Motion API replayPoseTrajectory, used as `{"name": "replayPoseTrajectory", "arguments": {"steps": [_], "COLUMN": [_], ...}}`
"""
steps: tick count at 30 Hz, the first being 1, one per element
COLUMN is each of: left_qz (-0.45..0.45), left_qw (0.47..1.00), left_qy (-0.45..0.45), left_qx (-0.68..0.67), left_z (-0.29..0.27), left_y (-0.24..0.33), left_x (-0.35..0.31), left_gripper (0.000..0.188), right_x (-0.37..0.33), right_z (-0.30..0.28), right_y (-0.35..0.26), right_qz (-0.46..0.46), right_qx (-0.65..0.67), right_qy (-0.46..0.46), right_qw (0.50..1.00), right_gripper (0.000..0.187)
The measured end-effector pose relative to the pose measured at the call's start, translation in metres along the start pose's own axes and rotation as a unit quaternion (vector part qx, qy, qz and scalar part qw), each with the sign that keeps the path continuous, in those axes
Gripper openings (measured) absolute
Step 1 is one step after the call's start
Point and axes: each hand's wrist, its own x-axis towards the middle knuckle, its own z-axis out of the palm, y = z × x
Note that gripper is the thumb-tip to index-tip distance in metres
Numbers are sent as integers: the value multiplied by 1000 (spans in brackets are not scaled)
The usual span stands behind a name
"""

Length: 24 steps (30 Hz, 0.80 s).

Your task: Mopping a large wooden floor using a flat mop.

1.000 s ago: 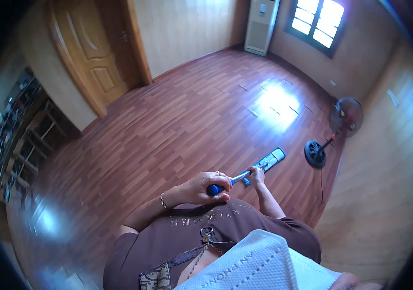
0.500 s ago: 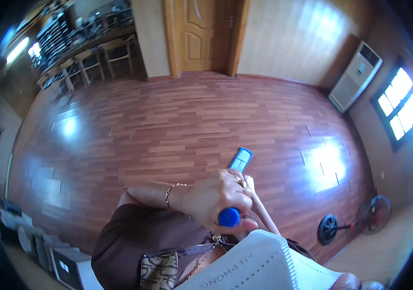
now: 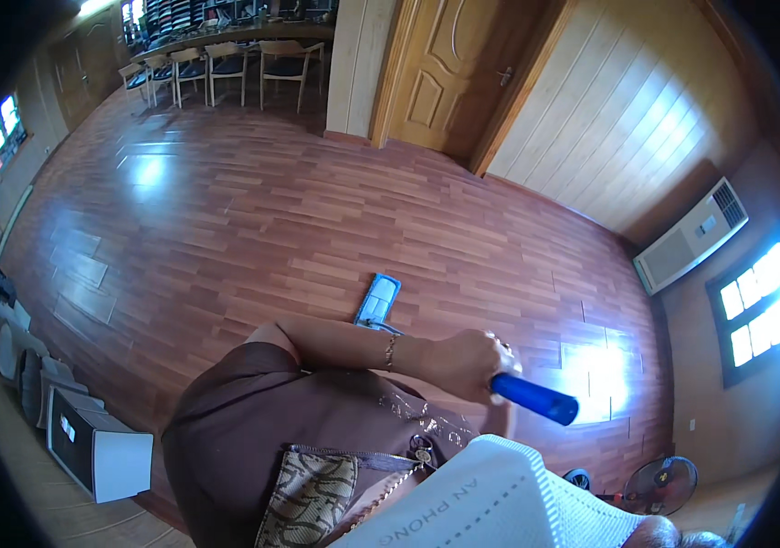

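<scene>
My left hand [image 3: 461,365] is closed around the handle of a flat mop, just below its blue end grip [image 3: 536,400], which sticks out to the right. A chain bracelet [image 3: 391,351] is on that wrist. The rectangular mop head [image 3: 378,300], blue-edged with a pale middle, lies on the wooden floor beyond my left forearm. Most of the mop pole is hidden behind that arm. Of my right arm only a strip of forearm [image 3: 498,422] shows under the blue grip; the right hand itself is hidden.
Wood-look floor [image 3: 317,219] stretches to a wooden door [image 3: 445,82]. Chairs [image 3: 226,68] line a long counter at the far left. A white air conditioner [image 3: 693,236] stands by the right wall, a fan [image 3: 659,484] at the lower right. A white-sided box [image 3: 116,457] sits at the lower left.
The mop head has shifted left in view, while my left hand and the blue grip have swung right. The room has turned in the picture. My right hand has gone out of sight.
</scene>
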Motion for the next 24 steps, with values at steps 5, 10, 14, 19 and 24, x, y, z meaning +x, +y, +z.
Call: {"name": "replayPoseTrajectory", "arguments": {"steps": [5,10,14,19,24], "left_qz": [-97,-171,-189,-152,-223], "left_qw": [991,967,964,985,971], "left_qy": [-76,-180,-188,-66,-25], "left_qx": [50,50,-17,51,86], "left_z": [63,100,114,112,82], "left_y": [-99,-156,-167,-159,-151], "left_x": [-49,-82,-101,-114,-138], "left_gripper": [28,29,25,20,21], "right_x": [-14,-14,-18,-6,23], "right_z": [32,76,89,104,121], "right_y": [-175,-217,-213,-222,-208], "right_qz": [-256,-410,-479,-508,-509], "right_qx": [-102,-283,-274,-305,-200], "right_qy": [-12,-82,-39,-125,-237], "right_qw": [961,863,833,796,803], "right_gripper": [73,45,36,25,32]}}
